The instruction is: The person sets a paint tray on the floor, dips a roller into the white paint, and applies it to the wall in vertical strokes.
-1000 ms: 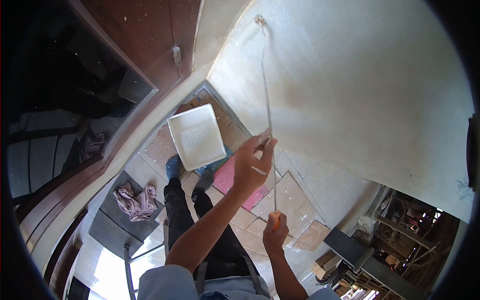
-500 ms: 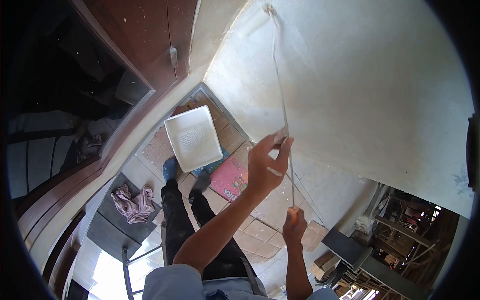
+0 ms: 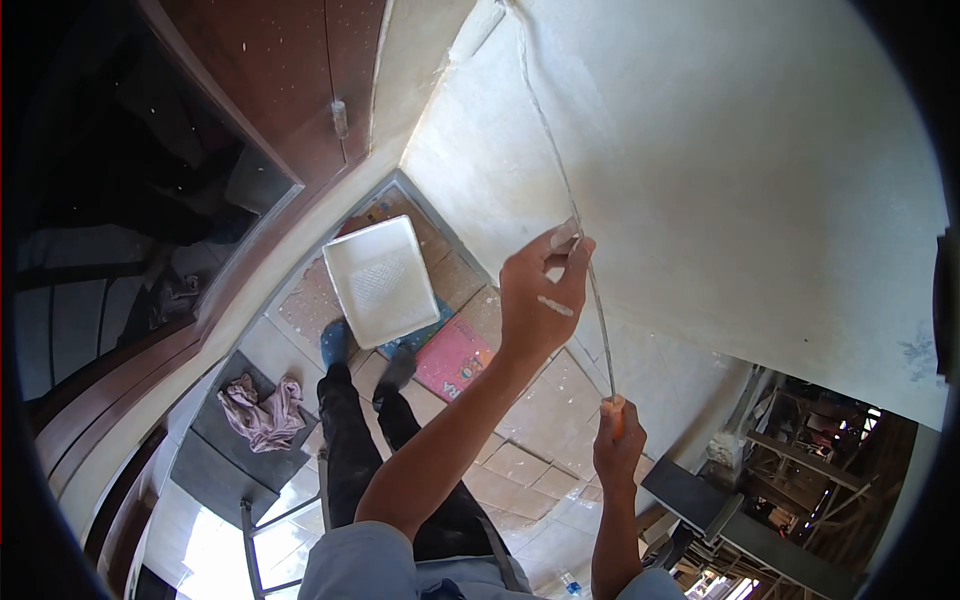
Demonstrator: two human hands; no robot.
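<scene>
A long thin metal rod [image 3: 556, 150] runs up along the pale wall [image 3: 700, 200] to a white paint roller [image 3: 476, 30] near the wall's corner edge. My left hand [image 3: 544, 290], with white paint on its skin, pinches the rod around its middle. Lower down, my right hand [image 3: 619, 440] is wrapped round the orange handle [image 3: 616, 412] at the rod's bottom end. Below and left of my left hand, a white paint tray [image 3: 382, 282] lies on the floor, wet white inside.
A pink mat [image 3: 455, 358] lies by my feet. A crumpled cloth [image 3: 262, 412] rests on dark tiles at left, near a metal frame [image 3: 250, 545]. Brown doors [image 3: 290, 70] stand upper left. Wooden clutter [image 3: 800, 470] and a dark bench [image 3: 690, 495] are at lower right.
The roller has moved left and up toward the wall's corner. My left hand has risen slightly, and my right hand has shifted right and a little up, tilting the rod more.
</scene>
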